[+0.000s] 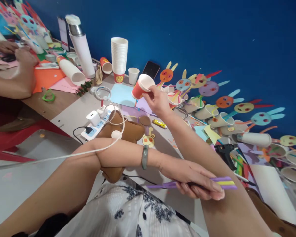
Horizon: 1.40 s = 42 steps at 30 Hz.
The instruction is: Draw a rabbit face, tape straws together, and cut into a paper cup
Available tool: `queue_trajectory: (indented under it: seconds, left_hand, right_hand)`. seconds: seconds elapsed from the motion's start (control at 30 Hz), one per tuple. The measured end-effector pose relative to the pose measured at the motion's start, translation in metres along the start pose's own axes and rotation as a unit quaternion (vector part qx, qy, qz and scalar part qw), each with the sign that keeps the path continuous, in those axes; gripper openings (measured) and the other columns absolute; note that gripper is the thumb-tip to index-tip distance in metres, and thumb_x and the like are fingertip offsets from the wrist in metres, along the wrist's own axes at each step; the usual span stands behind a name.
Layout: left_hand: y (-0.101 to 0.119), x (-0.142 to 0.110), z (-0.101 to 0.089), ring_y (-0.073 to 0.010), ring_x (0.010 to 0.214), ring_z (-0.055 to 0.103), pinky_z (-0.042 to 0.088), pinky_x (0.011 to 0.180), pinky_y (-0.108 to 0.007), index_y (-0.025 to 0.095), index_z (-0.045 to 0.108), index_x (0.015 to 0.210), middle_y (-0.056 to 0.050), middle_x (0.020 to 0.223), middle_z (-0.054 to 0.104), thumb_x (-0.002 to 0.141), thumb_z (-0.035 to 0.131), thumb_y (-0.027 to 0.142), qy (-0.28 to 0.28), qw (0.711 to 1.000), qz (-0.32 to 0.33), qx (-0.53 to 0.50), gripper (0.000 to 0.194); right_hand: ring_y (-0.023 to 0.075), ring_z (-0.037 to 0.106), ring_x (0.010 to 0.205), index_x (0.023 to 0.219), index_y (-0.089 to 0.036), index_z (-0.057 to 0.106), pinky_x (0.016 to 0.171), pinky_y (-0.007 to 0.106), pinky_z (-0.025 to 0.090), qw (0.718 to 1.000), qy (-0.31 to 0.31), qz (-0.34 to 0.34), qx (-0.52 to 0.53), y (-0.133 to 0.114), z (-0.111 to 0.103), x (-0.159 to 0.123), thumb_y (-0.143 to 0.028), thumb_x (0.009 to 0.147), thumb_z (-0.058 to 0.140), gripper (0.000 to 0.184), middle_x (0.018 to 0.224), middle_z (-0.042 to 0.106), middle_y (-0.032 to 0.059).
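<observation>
My right hand reaches to the back of the table, its thumb and fingers closed on the rim of a red paper cup with a white inside. The cup is tilted. My left hand, with a bangle on the wrist, crosses by my right forearm. It is closed around purple and yellow strips; something dark shows under its fingers, too hidden to name. Below the cup lies a small yellow rabbit face near a yellow tube. A light blue paper sheet lies left of the cup.
A tall stack of paper cups and a white thermos stand along the wall. A power strip with cables sits left. Rabbit figures in cups line the right, near a black glue gun. Another person's hands are at far left.
</observation>
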State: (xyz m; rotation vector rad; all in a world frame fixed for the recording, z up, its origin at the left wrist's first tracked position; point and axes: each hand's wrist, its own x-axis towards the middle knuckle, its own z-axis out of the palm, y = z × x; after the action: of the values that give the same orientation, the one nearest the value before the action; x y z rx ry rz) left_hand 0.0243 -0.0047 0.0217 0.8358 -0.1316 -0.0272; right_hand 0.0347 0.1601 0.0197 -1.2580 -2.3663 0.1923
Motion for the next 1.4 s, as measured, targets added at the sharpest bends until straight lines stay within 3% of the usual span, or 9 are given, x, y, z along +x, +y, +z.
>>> queue_trajectory:
  seconds: [0.27,0.37,0.47,0.67,0.87,0.97,1.17,1.3,1.4]
  left_hand:
    - [0.013,-0.003,-0.010,-0.0046,0.043,0.032,0.025,0.037,-0.015,0.019,0.057,0.076,0.007,0.060,0.039,0.072,0.092,0.040,-0.036,0.998,-0.014,-0.043,0.041]
    - [0.012,-0.001,-0.014,-0.0044,0.043,0.032,0.025,0.037,-0.015,0.018,0.057,0.072,0.007,0.060,0.039,0.075,0.090,0.038,-0.061,0.997,-0.008,-0.041,0.039]
    - [0.008,0.000,-0.012,-0.0047,0.044,0.034,0.028,0.038,-0.016,0.017,0.058,0.070,0.007,0.060,0.039,0.073,0.091,0.029,-0.077,0.996,-0.031,-0.024,0.036]
    - [0.000,-0.004,-0.004,-0.0047,0.046,0.034,0.028,0.043,-0.017,0.017,0.059,0.076,0.008,0.061,0.039,0.084,0.082,0.032,-0.062,0.996,-0.050,0.030,0.028]
    - [-0.008,-0.006,0.001,-0.0061,0.046,0.034,0.028,0.044,-0.020,0.020,0.053,0.082,0.007,0.063,0.037,0.105,0.049,0.033,-0.038,0.988,-0.074,0.127,0.027]
    - [-0.015,-0.006,0.003,-0.0076,0.053,0.038,0.032,0.049,-0.022,0.019,0.052,0.080,0.005,0.065,0.040,0.106,0.049,0.036,-0.052,0.981,-0.083,0.165,0.031]
    - [-0.021,-0.007,0.003,-0.0083,0.058,0.041,0.040,0.058,-0.025,0.019,0.053,0.082,0.005,0.067,0.042,0.106,0.047,0.042,-0.054,0.966,-0.111,0.226,0.033]
    - [-0.016,-0.007,0.005,-0.0089,0.058,0.040,0.039,0.059,-0.025,0.020,0.049,0.084,0.006,0.067,0.041,0.106,0.044,0.039,-0.005,0.955,-0.114,0.272,0.030]
    - [-0.012,-0.006,0.007,-0.0086,0.060,0.040,0.039,0.060,-0.024,0.019,0.047,0.083,0.006,0.070,0.040,0.106,0.043,0.039,0.043,0.946,-0.133,0.293,0.031]
  right_hand:
    - [0.0335,0.069,0.095,0.129,-0.021,0.061,0.086,0.046,0.052,0.996,-0.088,0.007,-0.013,-0.013,0.053,0.046,-0.035,0.097,0.054,0.035,0.102,0.077,0.0111]
    - [0.0277,0.070,0.083,0.151,-0.021,0.044,0.082,0.042,0.055,0.998,-0.026,-0.013,0.052,-0.003,0.037,0.041,-0.033,0.097,0.054,0.056,0.090,0.077,0.0058]
    - [0.0214,0.070,0.077,0.154,-0.021,0.039,0.078,0.037,0.056,0.997,0.045,-0.027,0.058,0.011,-0.005,0.020,-0.037,0.099,0.053,0.059,0.091,0.076,0.0023]
    - [0.0195,0.070,0.073,0.133,-0.023,0.062,0.077,0.036,0.057,0.992,0.112,-0.019,-0.048,0.045,-0.092,-0.069,-0.037,0.095,0.058,0.041,0.086,0.075,0.0030]
    - [0.0277,0.075,0.083,0.107,-0.028,0.074,0.088,0.047,0.058,0.978,0.084,0.087,-0.173,0.081,-0.136,-0.183,-0.043,0.100,0.049,0.030,0.085,0.077,0.0067]
    - [0.0299,0.075,0.077,0.095,-0.025,0.075,0.081,0.047,0.059,0.960,0.131,0.094,-0.230,0.098,-0.149,-0.240,-0.046,0.097,0.052,0.032,0.076,0.076,0.0072]
    - [0.0255,0.072,0.062,0.089,-0.019,0.076,0.069,0.040,0.055,0.946,0.134,0.111,-0.274,0.114,-0.162,-0.341,-0.039,0.092,0.059,0.027,0.068,0.076,0.0074]
    - [0.0273,0.075,0.076,0.100,-0.019,0.076,0.077,0.042,0.056,0.941,0.056,0.227,-0.246,0.092,-0.156,-0.390,-0.041,0.094,0.057,0.029,0.083,0.079,0.0100]
    - [0.0373,0.073,0.096,0.120,-0.012,0.072,0.083,0.049,0.057,0.905,-0.013,0.303,-0.299,0.069,-0.147,-0.414,-0.046,0.094,0.055,0.047,0.107,0.077,0.0201]
